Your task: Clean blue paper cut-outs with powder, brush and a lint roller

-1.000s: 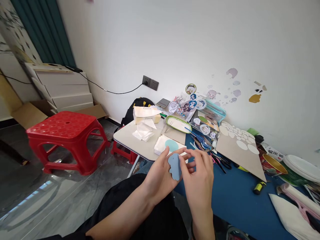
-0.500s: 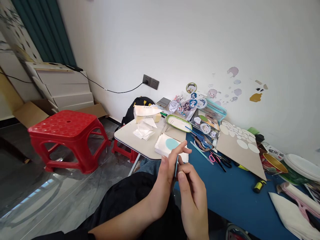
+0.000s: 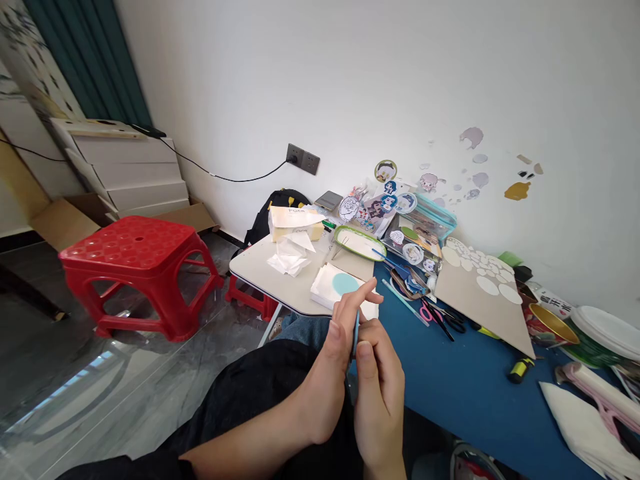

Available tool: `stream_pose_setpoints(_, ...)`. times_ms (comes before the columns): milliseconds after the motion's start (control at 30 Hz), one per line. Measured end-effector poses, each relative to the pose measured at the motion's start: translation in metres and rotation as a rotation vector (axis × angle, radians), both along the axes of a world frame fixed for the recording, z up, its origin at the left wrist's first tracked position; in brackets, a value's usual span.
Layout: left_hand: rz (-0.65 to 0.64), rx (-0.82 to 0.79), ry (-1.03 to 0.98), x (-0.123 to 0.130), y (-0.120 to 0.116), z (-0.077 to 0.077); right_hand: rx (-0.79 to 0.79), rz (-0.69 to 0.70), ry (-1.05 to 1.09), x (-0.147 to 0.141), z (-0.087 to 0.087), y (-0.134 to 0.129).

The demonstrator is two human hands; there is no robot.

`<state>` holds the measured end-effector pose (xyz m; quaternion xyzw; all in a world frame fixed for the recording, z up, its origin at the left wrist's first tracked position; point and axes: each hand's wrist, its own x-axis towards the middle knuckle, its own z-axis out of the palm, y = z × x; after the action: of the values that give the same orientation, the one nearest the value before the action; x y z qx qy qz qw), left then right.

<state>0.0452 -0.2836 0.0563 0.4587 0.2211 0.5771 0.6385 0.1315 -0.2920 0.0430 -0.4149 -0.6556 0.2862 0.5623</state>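
Observation:
My left hand [image 3: 327,373] is held with its fingers stretched forward and its thumb up, palm turned toward the right hand. Against its palm side stands a thin blue flat piece [image 3: 356,333], seen nearly edge-on; its kind is unclear. My right hand [image 3: 381,383] has curled fingers and pinches this piece between thumb and fingers. The piece's lower part is hidden by the hands. Just beyond the fingertips, a white paper stack [image 3: 323,290] with a light blue round patch [image 3: 345,284] lies on the table.
A green-rimmed tray [image 3: 360,241] sits behind the stack, left of scissors [image 3: 440,320]. Crumpled white paper [image 3: 290,257] lies at the table's left. Grey board [image 3: 490,307] with white cutouts rests on the blue surface [image 3: 450,380]. A red stool [image 3: 135,247] stands left.
My right hand has shifted slightly left and up, closer against the left hand. The blue piece stays between the hands. The view has tilted a little.

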Motion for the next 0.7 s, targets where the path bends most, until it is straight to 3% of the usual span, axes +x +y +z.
stream_pose_setpoints(267, 0.118, 0.037, -0.021, 0.0073, -0.0014, -0.0011, -0.006, 0.009, 0.032, -0.0004, -0.0001, -0.0001)
stream_pose_setpoints(700, 0.119, 0.099, 0.093, 0.0037, 0.0002, -0.0025, -0.09, 0.068, 0.124, 0.0002, -0.0017, -0.0006)
